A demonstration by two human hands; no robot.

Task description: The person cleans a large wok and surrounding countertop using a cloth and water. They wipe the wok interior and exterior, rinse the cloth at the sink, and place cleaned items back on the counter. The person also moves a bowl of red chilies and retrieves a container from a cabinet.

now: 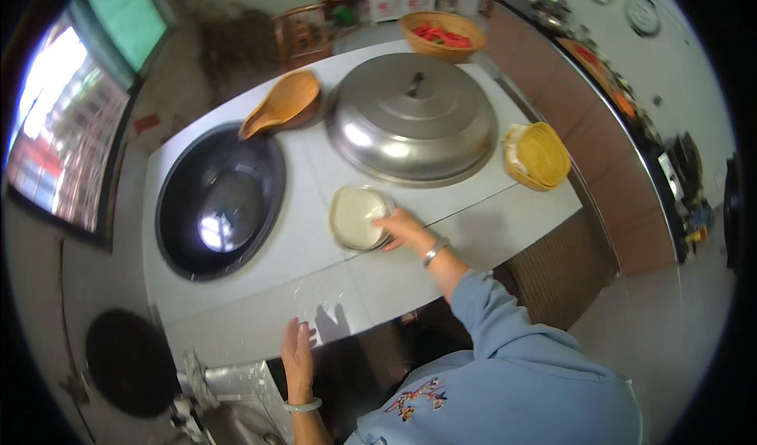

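My right hand (405, 231) grips the right rim of a pale bowl (355, 214) on the white table (284, 267), the thumb inside it. More rims show under that bowl, so it may be a stack. My left hand (297, 350), fingers apart and holding nothing, hovers at the table's near edge beside the sink. A large domed metal lid (408, 120) lies behind the bowl. To the left is a wide black basin (174, 208) with a shiny, wet-looking bottom. A gourd ladle (284, 102) rests by the basin's far rim.
A yellow plastic basket (541, 155) stands at the table's right side. Behind the lid is a woven basket (473, 34) of red peppers. A metal sink (236, 424) lies at the near left; a wooden chair (303, 34) is beyond the table, and a counter (568, 96) runs along the right.
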